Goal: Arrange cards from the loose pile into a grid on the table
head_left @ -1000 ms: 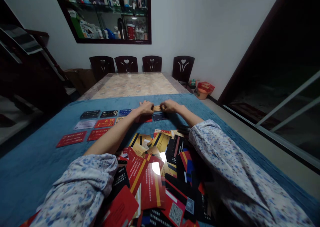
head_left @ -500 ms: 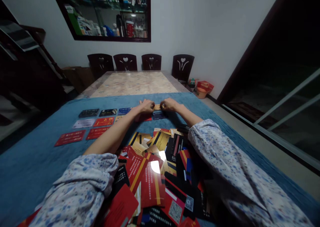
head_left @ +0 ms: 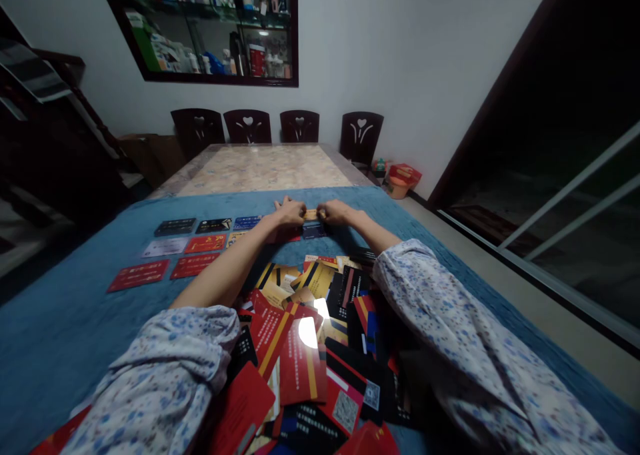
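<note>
You have a gold card (head_left: 311,214) at the far end of the arrangement, just beyond a dark blue card (head_left: 314,231), over the blue cloth (head_left: 75,315). Your left hand (head_left: 291,211) grips its left end with bent fingers; your right hand (head_left: 336,212) grips its right end in the same way. The step in hand appears to be placement: aligning this card with the others set out in rows, such as the black card (head_left: 175,227), the white card (head_left: 165,247) and the red card (head_left: 138,275) to your left. The next move probably calls for squaring the edges, then releasing both ends evenly to avoid skewing the card. The gold card looks flat, small and rectangular; fingers cover its ends, and its print is too small to read. Whether it touches the cloth cannot be told. Nearer you lies a loose, overlapping card pile (head_left: 301,378), face directions mixed.
</note>
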The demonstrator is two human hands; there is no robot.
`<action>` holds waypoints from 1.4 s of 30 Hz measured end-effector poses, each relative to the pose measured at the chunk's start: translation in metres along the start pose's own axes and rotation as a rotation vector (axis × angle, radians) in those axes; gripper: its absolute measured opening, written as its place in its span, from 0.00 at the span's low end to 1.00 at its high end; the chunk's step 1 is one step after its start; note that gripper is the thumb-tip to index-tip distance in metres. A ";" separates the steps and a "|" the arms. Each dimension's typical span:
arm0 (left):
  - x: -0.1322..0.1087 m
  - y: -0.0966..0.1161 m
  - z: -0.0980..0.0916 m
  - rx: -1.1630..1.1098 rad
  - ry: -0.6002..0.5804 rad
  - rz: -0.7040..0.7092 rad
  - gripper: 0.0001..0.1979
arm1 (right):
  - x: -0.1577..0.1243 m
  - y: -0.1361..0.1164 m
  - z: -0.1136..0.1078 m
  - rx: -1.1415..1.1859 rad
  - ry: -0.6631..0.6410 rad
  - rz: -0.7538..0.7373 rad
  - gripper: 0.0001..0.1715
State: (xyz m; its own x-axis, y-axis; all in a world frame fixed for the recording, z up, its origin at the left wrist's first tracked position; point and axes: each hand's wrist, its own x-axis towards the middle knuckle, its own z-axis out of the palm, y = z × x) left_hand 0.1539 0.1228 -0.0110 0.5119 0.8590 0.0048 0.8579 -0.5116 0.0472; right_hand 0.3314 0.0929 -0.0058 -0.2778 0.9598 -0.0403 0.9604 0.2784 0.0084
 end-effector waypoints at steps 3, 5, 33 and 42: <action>0.000 -0.002 -0.001 0.009 -0.007 0.031 0.23 | -0.008 0.001 -0.004 0.035 0.018 -0.001 0.26; -0.002 -0.001 -0.003 0.016 -0.012 0.042 0.24 | -0.014 0.003 -0.007 0.036 0.013 -0.002 0.28; -0.080 0.057 -0.002 -0.060 0.179 0.245 0.19 | -0.148 0.031 -0.005 0.052 0.084 0.058 0.18; -0.087 0.096 0.005 -0.079 0.158 0.381 0.17 | -0.169 0.032 -0.008 0.081 0.033 0.118 0.15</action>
State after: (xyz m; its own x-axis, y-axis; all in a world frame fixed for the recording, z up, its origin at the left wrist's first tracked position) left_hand 0.1918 -0.0005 -0.0118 0.7736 0.6045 0.1899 0.5996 -0.7953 0.0891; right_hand 0.4088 -0.0600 0.0091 -0.1620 0.9867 -0.0114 0.9845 0.1608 -0.0694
